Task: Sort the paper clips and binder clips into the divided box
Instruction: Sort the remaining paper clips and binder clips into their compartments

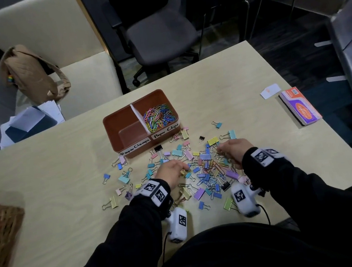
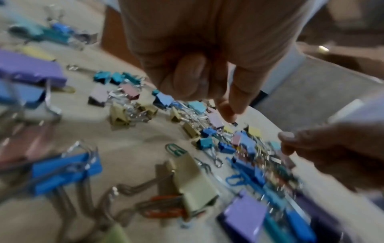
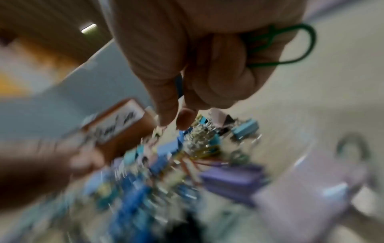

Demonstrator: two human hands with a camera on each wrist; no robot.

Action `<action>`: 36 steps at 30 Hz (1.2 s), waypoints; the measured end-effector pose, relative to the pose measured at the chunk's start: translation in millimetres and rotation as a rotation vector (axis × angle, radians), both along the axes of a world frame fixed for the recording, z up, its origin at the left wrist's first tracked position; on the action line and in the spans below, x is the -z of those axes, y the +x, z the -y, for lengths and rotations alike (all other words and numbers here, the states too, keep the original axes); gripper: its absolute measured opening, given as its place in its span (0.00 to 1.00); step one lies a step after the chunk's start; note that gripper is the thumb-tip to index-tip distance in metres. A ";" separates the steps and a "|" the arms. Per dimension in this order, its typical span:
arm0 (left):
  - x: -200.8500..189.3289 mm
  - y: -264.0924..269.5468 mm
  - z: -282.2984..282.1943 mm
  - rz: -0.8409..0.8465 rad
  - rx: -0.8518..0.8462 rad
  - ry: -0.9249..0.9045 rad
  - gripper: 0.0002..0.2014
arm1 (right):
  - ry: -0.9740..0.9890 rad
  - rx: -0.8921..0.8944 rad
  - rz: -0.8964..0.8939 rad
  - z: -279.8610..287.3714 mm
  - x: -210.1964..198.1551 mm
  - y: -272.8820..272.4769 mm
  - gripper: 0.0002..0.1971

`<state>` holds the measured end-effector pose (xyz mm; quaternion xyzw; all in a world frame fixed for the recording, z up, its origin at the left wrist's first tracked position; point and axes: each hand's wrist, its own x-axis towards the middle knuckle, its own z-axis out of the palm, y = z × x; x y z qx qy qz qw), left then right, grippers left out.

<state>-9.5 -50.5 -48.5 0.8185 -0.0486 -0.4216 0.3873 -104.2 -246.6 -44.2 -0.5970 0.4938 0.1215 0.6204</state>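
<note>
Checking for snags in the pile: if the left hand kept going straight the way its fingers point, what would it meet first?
Probably the tangled heap of binder clips and paper clips just beyond the left hand; its fingertips already reach the heap's edge. Depth is unclear.

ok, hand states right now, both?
Left hand: fingers curled, nothing visibly held.
Right hand: fingers curled round a green paper clip, over the clip pile.

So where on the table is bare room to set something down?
Bare table lies between the wicker basket and the clip pile; another patch sits between the divided box and the card pack. It is crowded in front of the box, around the left hand and right hand.
</note>
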 end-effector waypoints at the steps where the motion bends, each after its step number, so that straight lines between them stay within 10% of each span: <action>1: -0.7 -1.3 1.4 0.114 0.080 0.052 0.10 | -0.212 -0.196 -0.062 -2.9 -1.1 0.8 0.11; 5: -4.5 -10.7 10.6 0.414 0.450 0.245 0.07 | -0.709 -0.855 -0.292 -19.1 -0.1 5.9 0.11; 14: 6.9 -20.8 31.0 0.695 0.933 0.375 0.20 | -0.755 -1.003 -0.275 -33.8 6.2 6.2 0.09; 26: 1.8 7.9 -5.0 0.445 0.379 0.249 0.06 | -0.806 -1.082 -0.289 -28.1 4.1 -0.4 0.11; 36: 2.5 17.1 -20.2 0.524 0.431 0.351 0.08 | -0.718 -1.146 -0.319 -35.8 6.7 3.0 0.12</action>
